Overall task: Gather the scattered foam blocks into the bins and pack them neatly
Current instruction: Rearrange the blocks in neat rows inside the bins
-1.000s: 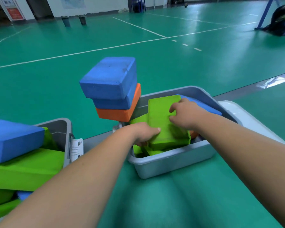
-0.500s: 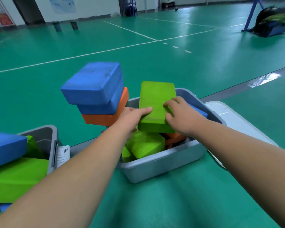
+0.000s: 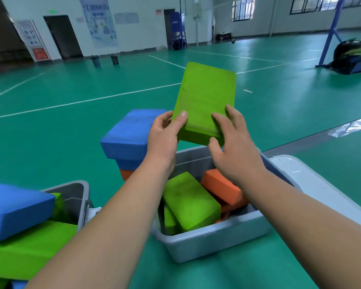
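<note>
- Above the right-hand grey bin we now hold the lime-green foam block clear of the rim, with its far end tipped up and away from us. A second ago it lay flat on top of the bin's load under both our hands.
- Our left grip pinches the block's near left corner, thumb on the top face and fingers curled round the edge.
- Our right grip takes the near right corner, with fingers spread over the top face and the thumb against the end face.
- Lifting it has uncovered a second green block and an orange block in the bin, both lying askew.
- We read this as a repack, not a setback. The layer below probably needs straightening before the held block can go back flat.
- A stack of blue blocks on an orange one stands outside the bin, just beyond our left grip, and is not yet gathered.
- The left bin carries a blue block on a green block, heaped above its rim.
- None of the writing is legible. The wall posters, the red-and-white notice board and the small white label by the left bin are too blurred, and the blocks show no brand.
</note>
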Demonstrator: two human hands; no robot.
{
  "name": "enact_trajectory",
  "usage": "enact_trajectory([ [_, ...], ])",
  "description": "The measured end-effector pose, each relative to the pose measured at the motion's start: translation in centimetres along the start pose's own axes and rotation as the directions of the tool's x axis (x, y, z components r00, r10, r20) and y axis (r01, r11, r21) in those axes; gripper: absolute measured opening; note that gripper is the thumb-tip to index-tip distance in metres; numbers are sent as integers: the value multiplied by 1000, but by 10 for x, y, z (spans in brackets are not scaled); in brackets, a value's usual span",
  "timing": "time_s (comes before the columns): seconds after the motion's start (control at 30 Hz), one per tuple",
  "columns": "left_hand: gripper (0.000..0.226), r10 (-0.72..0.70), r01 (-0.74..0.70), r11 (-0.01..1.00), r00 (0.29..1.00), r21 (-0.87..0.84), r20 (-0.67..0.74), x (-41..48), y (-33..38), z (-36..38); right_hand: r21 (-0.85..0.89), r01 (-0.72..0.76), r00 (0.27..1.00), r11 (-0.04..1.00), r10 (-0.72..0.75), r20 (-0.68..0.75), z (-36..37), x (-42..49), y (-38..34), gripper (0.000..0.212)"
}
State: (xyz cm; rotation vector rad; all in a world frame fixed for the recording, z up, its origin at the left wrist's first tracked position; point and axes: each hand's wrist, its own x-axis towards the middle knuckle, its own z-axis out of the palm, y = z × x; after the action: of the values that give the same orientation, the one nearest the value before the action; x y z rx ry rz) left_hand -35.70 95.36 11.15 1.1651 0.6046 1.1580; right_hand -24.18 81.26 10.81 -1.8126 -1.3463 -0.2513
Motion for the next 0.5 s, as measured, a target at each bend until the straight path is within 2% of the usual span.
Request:
enact_trajectory([
  [0.13, 67, 78, -79, 997, 996, -19, -53, 9, 30, -18, 36, 49, 995, 998, -45, -91, 13, 12, -29, 55],
  [0.27, 63, 139, -147, 988, 977, -39, -159, 17, 56, -39, 145, 28, 987, 989, -5, -162, 31, 22, -61, 51],
  [0.37, 65, 186, -185, 982, 954, 25, -236, 21, 71, -60, 226, 31, 989, 974, 2, -146, 48, 28, -81, 51],
  [0.5, 74, 213, -160, 971, 914, 175, -346, 28, 79, -94, 230, 48, 997, 972, -33, -68, 67, 30, -103, 62],
])
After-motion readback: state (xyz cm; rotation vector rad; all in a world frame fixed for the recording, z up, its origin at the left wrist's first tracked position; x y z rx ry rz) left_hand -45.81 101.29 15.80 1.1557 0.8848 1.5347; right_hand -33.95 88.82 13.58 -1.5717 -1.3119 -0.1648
